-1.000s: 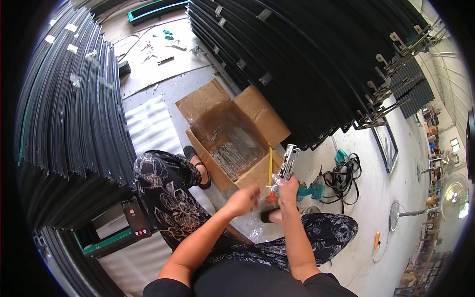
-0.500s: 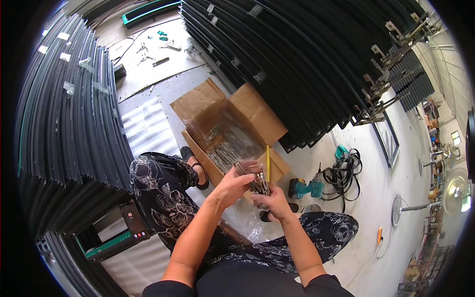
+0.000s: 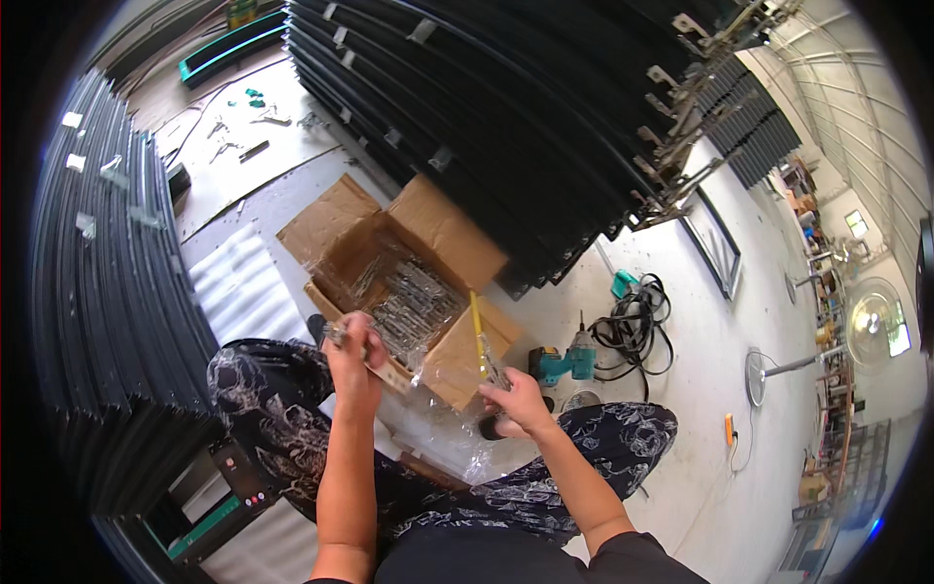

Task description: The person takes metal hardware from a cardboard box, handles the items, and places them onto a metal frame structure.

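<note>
Between my knees, an open cardboard box [image 3: 452, 243] holds rows of slim metal fittings [image 3: 413, 310] and loose clear plastic. My left hand [image 3: 355, 355] is closed at the box's near left corner, with a small metal fitting [image 3: 336, 334] showing at its fingers. Over the box's near right flap, my right hand [image 3: 518, 401] pinches a bundle of metal fittings [image 3: 495, 374]; their exact kind is blurred. Clear plastic wrap [image 3: 457, 428] hangs below and between the hands. A yellow strip [image 3: 478, 326] lies along the right flap, just beyond the right hand.
A teal cordless drill [image 3: 564, 363] and a coiled black cable [image 3: 630, 336] lie right of the box. Stacked black frames stand at the left [image 3: 117, 263] and far side [image 3: 467, 127]. Standing fans [image 3: 757, 378] and an orange socket block [image 3: 730, 428] are farther right.
My hands have moved apart: the left went left to the box's corner, the right stayed near the right flap. The whole view has shifted, so the box appears farther left.
</note>
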### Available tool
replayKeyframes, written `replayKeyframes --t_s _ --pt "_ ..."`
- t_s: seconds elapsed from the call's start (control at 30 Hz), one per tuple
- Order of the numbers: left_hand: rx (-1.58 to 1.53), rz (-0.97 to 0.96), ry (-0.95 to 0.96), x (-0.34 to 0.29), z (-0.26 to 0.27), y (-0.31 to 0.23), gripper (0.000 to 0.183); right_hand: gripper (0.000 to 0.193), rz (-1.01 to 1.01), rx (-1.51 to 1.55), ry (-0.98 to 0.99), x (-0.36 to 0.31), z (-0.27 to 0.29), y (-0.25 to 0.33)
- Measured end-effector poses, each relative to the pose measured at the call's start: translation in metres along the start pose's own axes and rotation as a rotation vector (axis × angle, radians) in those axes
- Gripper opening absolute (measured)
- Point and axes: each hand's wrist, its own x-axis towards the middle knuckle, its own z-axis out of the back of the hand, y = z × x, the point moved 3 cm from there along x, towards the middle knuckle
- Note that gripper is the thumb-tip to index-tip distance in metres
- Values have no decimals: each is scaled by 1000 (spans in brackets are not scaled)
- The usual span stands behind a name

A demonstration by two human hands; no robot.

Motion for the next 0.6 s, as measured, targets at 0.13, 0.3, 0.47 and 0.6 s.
replayKeyframes --t_s 0.13,0.3,0.47,0.6 --pt "382 317 201 -26 -28 36 20 25 269 -688 -39 -1 -13 13" --pt "485 344 162 -32 -34 42 23 33 248 -795 -70 -3 -32 16" --pt "540 198 45 -27 -23 47 22 24 346 -948 -225 -7 -44 41" --pt "707 -12 42 -19 -17 41 20 21 478 -1046 -333 -10 -38 51"
